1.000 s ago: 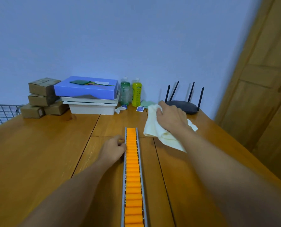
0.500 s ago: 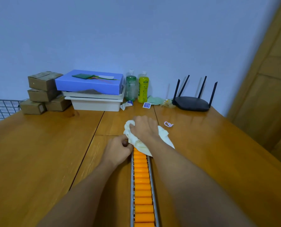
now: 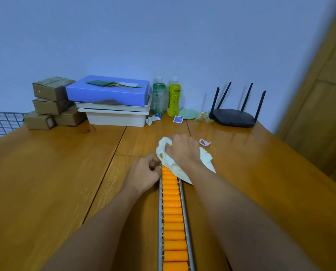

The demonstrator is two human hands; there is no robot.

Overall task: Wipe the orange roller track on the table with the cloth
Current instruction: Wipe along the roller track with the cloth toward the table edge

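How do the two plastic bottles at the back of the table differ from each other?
The green bottle is see-through green; the yellow bottle is bright yellow-green with small print on it. The green bottle stands left, beside the stacked trays; the yellow bottle stands right of it. Both are upright with white caps, against the wall.

The far end of the orange roller track (image 3: 173, 216) is hidden under the cream cloth (image 3: 170, 163) and the right hand (image 3: 182, 150) clutching it, while its near end runs off the bottom edge. The wire grid (image 3: 0, 123) is cut off at the left edge. Print on the yellow bottle (image 3: 174, 96) is too small to read.
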